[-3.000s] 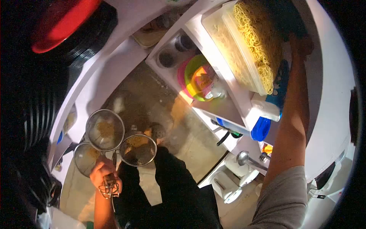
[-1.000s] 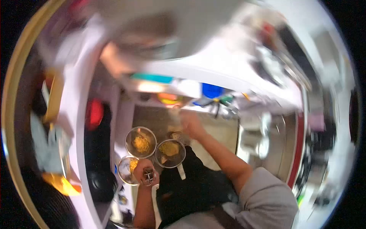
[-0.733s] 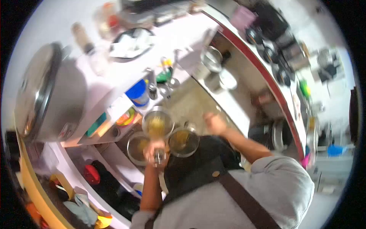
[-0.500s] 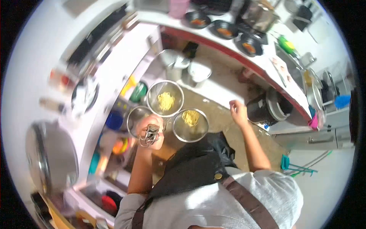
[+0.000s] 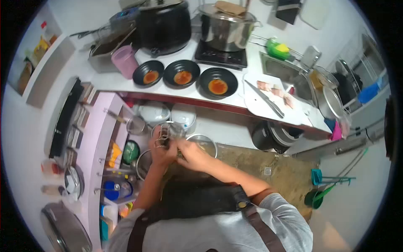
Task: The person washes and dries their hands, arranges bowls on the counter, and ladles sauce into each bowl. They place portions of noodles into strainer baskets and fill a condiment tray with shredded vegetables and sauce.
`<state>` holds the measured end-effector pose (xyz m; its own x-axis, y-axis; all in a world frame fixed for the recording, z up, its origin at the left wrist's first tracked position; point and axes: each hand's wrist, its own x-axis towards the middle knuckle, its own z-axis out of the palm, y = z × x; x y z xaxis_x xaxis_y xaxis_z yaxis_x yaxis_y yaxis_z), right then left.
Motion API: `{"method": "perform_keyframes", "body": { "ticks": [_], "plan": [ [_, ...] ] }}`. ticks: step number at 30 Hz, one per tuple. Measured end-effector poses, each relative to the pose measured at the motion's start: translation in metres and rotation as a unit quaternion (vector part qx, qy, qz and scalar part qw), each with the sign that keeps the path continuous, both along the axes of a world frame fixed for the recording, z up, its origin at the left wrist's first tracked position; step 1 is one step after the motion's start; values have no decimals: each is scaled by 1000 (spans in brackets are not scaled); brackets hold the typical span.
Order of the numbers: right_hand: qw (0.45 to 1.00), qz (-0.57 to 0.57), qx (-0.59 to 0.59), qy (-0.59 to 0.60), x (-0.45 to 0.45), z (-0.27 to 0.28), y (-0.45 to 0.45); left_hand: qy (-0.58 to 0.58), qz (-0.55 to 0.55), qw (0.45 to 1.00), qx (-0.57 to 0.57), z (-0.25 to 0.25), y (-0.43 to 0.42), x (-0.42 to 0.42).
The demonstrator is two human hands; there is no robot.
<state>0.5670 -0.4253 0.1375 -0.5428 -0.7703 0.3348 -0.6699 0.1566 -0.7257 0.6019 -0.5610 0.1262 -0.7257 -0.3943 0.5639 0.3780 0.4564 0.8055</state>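
My left hand [image 5: 163, 151] is closed around a bundle of metal handles ending in wire loops [image 5: 163, 136]. Below it are the round metal rims of noodle strainers [image 5: 216, 148], largely covered by my hands. My right hand [image 5: 192, 154] presses in against the left one, fingers curled; what they grip is hidden. On the counter ahead, three black bowls [image 5: 202, 87] each have reddish-brown sauce in the bottom.
A white cutting board [image 5: 252, 107] with a knife [image 5: 268, 103] and meat pieces [image 5: 275, 90] lies right of the bowls. Behind stand a steel pot [image 5: 228, 33] on an induction cooker [image 5: 220, 56] and a black pot [image 5: 163, 29]. A pink shelf [image 5: 90, 168] borders the left.
My right hand has come in from the right to meet the left hand. The view has turned towards the counter, showing the bowls and pots more fully. My left hand keeps its wire-looped bundle.
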Motion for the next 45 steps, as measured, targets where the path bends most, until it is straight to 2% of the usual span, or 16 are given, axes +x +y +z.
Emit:
{"method": "perform_keyframes", "body": {
  "ticks": [3, 5, 7, 9, 11, 13, 15, 20, 25, 29, 33, 35, 37, 41, 44, 45],
  "plan": [
    [998, 48, -27, 43, -24, -28, -32, -78, -29, 995, 45, 20, -13, -6],
    [996, 66, 57, -14, -28, -2, -46, -131, 29, 990, 43, 21, -32, -10],
    [988, 145, 41, 36, -41, 15, -65, -117, 17, 992, -38, 45, -55, -6],
    [991, 106, 74, 46, -49, 19, -87, -82, 31, 995, -54, 36, -89, -13],
    [997, 66, 38, 2, -59, 32, -111, -14, -13, 987, 162, 26, -123, -17],
    [999, 11, -44, 10, -80, 40, -132, 51, 10, 974, 219, 24, -164, -22],
    [998, -35, -44, 3, -100, 52, -149, 60, 124, 965, 222, 32, -196, -33],
    [994, -59, -72, 49, -132, 69, -200, -29, 166, 980, 107, 12, -265, -61],
    [997, -55, -45, 42, -149, 60, -265, -47, 131, 985, 105, -59, -278, -62],
    [987, -33, -119, 98, -162, 53, -321, -130, 121, 976, 126, -120, -275, -39],
    [998, -5, -49, 33, -175, 13, -376, -76, 55, 981, 170, -148, -268, -26],
    [999, 11, -32, 30, -174, -13, -401, -101, 47, 989, 96, -140, -263, -14],
    [999, 29, -22, 30, -176, -51, -427, -114, 65, 961, 245, -138, -254, -5],
    [998, 49, 31, 22, -170, -103, -444, -82, 130, 956, 250, -132, -263, 19],
    [965, 92, 240, -57, -165, -124, -445, -156, 149, 947, 240, -109, -287, 43],
    [965, 95, 240, -57, -165, -124, -445, -157, 152, 946, 240, -100, -295, 47]
  ]
}}
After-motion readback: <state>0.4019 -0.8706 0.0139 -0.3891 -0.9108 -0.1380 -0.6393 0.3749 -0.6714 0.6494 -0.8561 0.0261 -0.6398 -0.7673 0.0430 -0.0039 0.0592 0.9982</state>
